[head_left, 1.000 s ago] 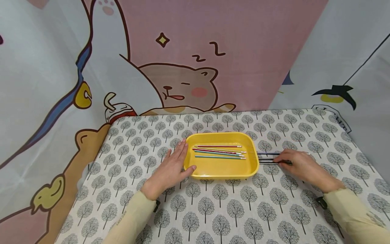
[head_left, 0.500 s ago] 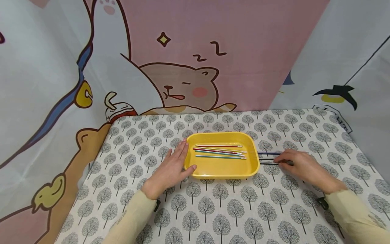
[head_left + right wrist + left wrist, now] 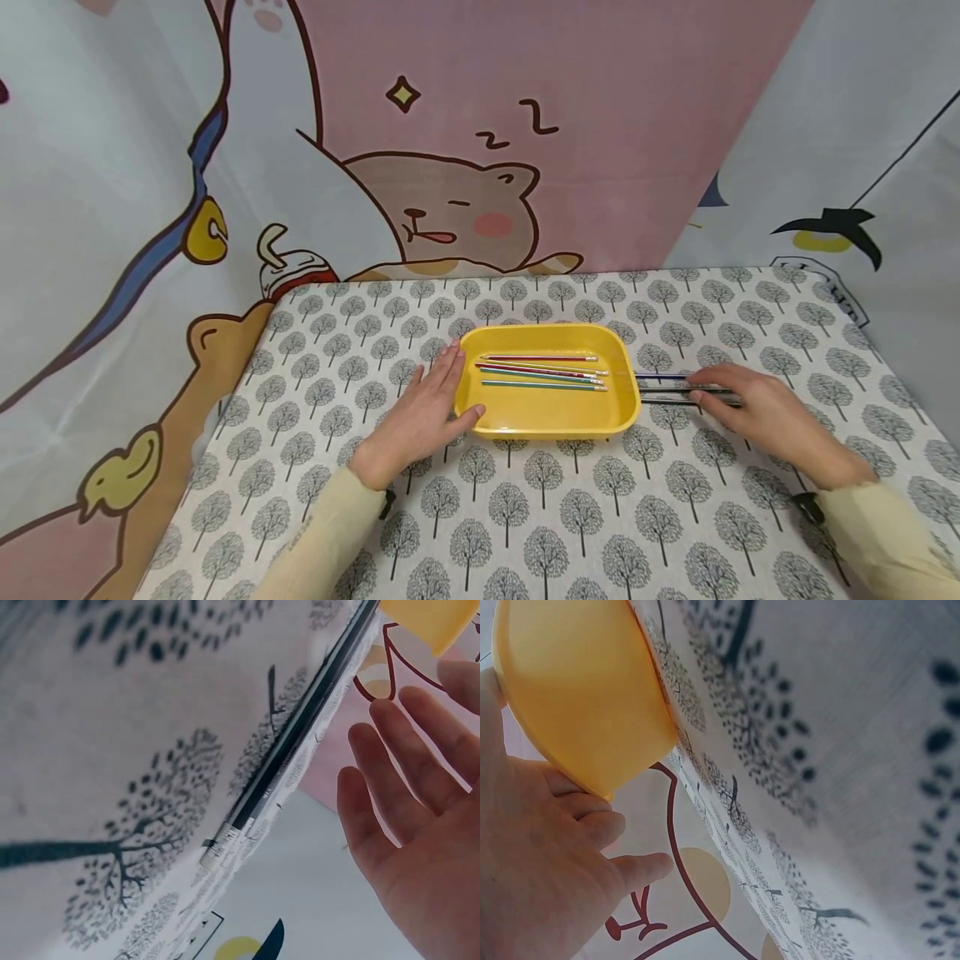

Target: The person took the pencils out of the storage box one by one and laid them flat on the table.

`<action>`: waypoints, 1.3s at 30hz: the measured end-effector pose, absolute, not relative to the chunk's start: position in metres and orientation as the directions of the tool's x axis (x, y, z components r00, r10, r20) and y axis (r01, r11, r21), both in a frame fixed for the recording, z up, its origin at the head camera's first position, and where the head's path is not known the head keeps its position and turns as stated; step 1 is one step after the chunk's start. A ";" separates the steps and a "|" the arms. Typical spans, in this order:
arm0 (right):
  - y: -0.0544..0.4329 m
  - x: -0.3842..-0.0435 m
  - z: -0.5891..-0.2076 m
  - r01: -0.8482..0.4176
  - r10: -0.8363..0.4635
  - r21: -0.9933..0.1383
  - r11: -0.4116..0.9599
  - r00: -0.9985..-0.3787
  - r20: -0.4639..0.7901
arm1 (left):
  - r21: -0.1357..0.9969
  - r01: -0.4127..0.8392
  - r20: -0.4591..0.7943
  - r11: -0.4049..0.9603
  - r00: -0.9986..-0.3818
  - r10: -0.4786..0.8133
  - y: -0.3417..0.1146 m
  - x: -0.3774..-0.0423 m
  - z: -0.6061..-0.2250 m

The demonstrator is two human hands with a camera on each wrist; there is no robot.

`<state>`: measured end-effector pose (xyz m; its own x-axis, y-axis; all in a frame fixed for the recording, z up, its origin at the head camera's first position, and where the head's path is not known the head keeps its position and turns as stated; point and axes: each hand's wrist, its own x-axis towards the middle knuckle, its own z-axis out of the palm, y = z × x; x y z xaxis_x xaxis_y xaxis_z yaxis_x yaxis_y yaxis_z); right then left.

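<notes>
In the head view, a yellow tray sits mid-table. My left hand rests along its left end, fingers straight and thumb at the front corner. The left wrist view has the fingertips against the tray's outer wall. Several striped pencils lie side by side inside the tray, eraser ends to the right. Right of the tray, several dark pencils lie on the cloth, partly hidden by my right hand. In the right wrist view that hand's fingers are spread beside a dark pencil, holding nothing.
A white cloth printed with grey trees covers the table. Behind it hangs a curtain with a sleeping cartoon bear. More printed curtain borders the right side.
My right hand has let go of the dark pencils and shifted slightly right, its fingers loosening. The left hand and the tray have stayed in place.
</notes>
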<state>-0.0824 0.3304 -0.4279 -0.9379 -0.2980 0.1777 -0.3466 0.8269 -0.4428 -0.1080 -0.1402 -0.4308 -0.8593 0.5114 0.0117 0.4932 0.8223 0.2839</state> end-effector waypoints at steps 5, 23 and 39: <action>0.328 -0.081 -0.423 -0.333 -0.279 -0.445 0.831 -0.943 0.183 | 0.289 0.492 0.012 0.821 -0.860 0.511 -0.140 -0.108 -0.430; 0.297 -0.079 -0.397 -0.319 -0.270 -0.504 0.802 -0.948 0.171 | 0.285 0.494 0.012 0.821 -0.859 0.512 -0.140 -0.108 -0.428; 0.244 -0.093 -0.391 -0.472 -0.386 -0.459 0.753 -0.881 0.273 | 0.289 0.489 0.004 0.823 -0.860 0.510 -0.140 -0.107 -0.429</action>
<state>-0.0934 0.2440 -0.3908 -0.8813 -0.3861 0.2726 -0.4718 0.7526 -0.4593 -0.1073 -0.1400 -0.4287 -0.8602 0.5099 0.0039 0.4891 0.8230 0.2888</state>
